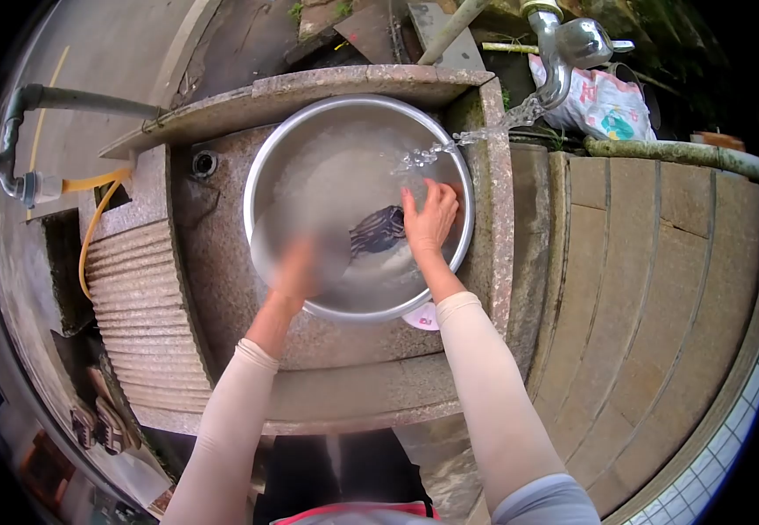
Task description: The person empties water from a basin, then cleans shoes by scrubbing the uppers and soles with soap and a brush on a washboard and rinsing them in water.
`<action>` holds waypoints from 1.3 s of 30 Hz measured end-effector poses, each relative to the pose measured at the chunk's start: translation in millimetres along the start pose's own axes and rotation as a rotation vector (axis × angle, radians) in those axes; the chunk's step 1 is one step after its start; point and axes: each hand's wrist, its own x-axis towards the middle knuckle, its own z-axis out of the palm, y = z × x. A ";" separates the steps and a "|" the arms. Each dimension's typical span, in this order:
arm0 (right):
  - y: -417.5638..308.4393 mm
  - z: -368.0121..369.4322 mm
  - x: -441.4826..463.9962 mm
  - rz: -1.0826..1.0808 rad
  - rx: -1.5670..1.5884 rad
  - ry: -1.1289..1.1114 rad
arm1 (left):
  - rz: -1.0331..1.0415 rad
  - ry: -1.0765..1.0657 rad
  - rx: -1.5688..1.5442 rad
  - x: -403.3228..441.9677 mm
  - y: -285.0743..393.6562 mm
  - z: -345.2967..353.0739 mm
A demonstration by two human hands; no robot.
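Note:
A large metal basin holds cloudy water in a stone sink. Dark striped cloth lies in the water near the basin's middle. My right hand is over the basin's right side, beside the cloth's right end, fingers apart and pointing up. My left hand is at the lower left of the basin, left of the cloth; a blur covers it and its fingers cannot be made out. Water runs from the metal tap at the upper right into the basin, just above my right hand.
The stone sink wall stands right of the basin. A ribbed washboard slab is on the left, with another tap and a yellow hose. A printed bag lies at the upper right. A pink-white item sits under the basin's edge.

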 end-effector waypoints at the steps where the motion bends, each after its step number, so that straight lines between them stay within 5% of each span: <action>1: 1.2 10.6 -6.8 0.111 0.058 0.015 | 0.003 0.005 -0.019 -1.1 0.6 1.5; 3: -20.2 33.2 -49.3 0.143 -0.150 -0.379 | 0.015 0.010 -0.056 -0.4 5.3 7.2; 5: -30.6 51.9 -80.3 0.047 0.624 -0.639 | 0.050 -0.100 -0.137 8.2 -2.3 -0.3; 7: -87.7 -3.0 -107.4 0.377 1.348 -0.618 | 0.031 -0.226 -0.275 25.1 -19.5 -23.6; 8: -91.9 -18.6 -113.0 0.265 1.223 -0.587 | 0.080 -0.372 -0.230 22.0 -22.8 -31.9; 10: -94.8 -48.4 -96.3 -0.071 1.009 -0.571 | -0.114 0.005 -0.053 -12.8 -2.0 -0.3; 11: -84.9 -41.1 -93.2 0.002 0.990 -0.499 | -0.242 0.181 0.061 -37.7 19.5 23.9; 14: -53.5 -22.2 -84.8 0.028 0.886 -0.558 | -0.228 0.118 -0.133 -66.9 6.2 50.6; 15: -56.3 -34.1 -82.2 0.355 1.134 -0.774 | -0.214 0.149 -0.105 -66.2 -0.4 57.2; 17: -62.8 -70.6 -74.6 1.073 1.556 -1.188 | -0.106 0.148 0.124 -74.4 5.6 70.3; 18: -56.3 -79.9 -75.1 1.029 1.810 -1.402 | 0.126 0.167 0.428 -75.7 1.5 73.7; 20: -55.9 -94.8 -85.5 1.040 1.874 -1.145 | 0.595 0.203 1.037 -81.0 -8.0 75.4; 23: -52.2 -111.8 -94.4 0.960 1.822 -0.922 | 0.838 0.471 1.243 -109.6 15.3 84.1; 24: -42.3 -110.1 -103.1 0.923 1.753 -0.924 | 0.771 0.438 1.179 -110.5 6.9 76.9; 27: -61.8 -128.4 -104.5 0.825 1.524 -0.882 | -0.092 -0.062 0.008 -108.6 -12.9 59.5; 28: -62.3 -123.4 -109.0 0.760 1.479 -0.875 | -0.173 -0.253 -0.350 -104.0 -25.9 51.1; 31: -77.9 -128.3 -107.2 0.467 1.318 -0.888 | -0.292 -0.527 -0.540 -122.3 -21.3 50.0; 33: -82.2 -132.7 -106.0 0.236 1.213 -0.919 | -0.274 -0.477 -0.363 -126.8 -15.5 49.7; 39: -89.5 -139.6 -124.2 0.250 0.958 -0.941 | -0.359 -0.406 -0.091 -138.5 -26.9 44.6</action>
